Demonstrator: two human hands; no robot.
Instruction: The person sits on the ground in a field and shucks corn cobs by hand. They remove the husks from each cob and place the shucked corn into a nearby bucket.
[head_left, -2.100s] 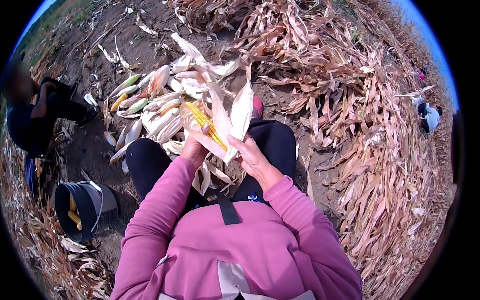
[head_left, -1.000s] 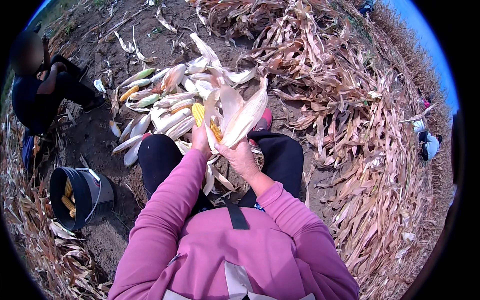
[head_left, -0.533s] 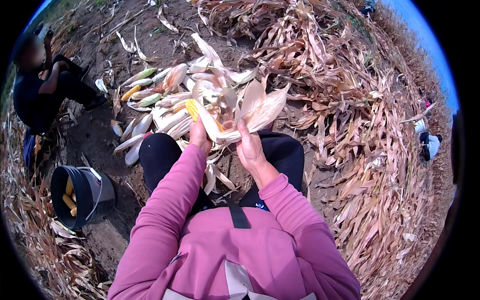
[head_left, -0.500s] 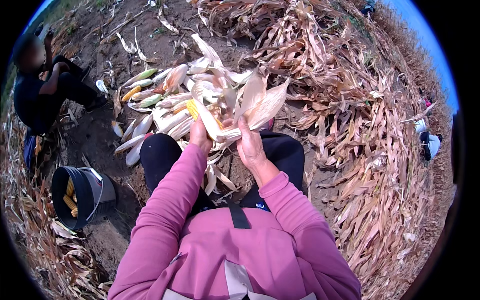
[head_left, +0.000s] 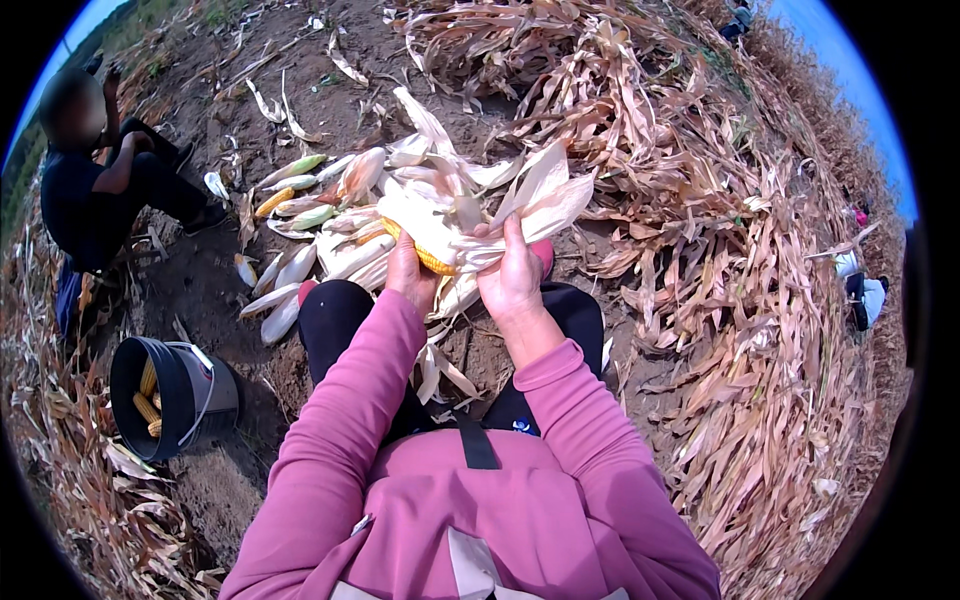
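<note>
Between my knees I hold a yellow ear of corn (head_left: 436, 262) with its pale husk partly peeled back. My left hand (head_left: 408, 276) is closed around the ear's lower left side, where bare kernels show. On the other side, my right hand (head_left: 511, 274) is closed on the husk (head_left: 548, 192), thumb on top, and its leaves fan out up and to the right. Some of the right fingers are hidden behind the leaves. Just beyond my hands lies a heap of unhusked ears (head_left: 350, 222), with one bare yellow ear (head_left: 274, 202) at its left.
A dark bucket (head_left: 222, 400) holding several husked ears stands tilted to my left. Another person (head_left: 85, 190) in dark clothes sits on the ground at the far left. Dry corn stalks (head_left: 700, 300) are piled along the right and far side. Loose husks lie on the soil.
The husk has been folded over to the right, and more yellow kernels show beside my left hand. My right hand has moved slightly right and up. The whole view has shifted a little.
</note>
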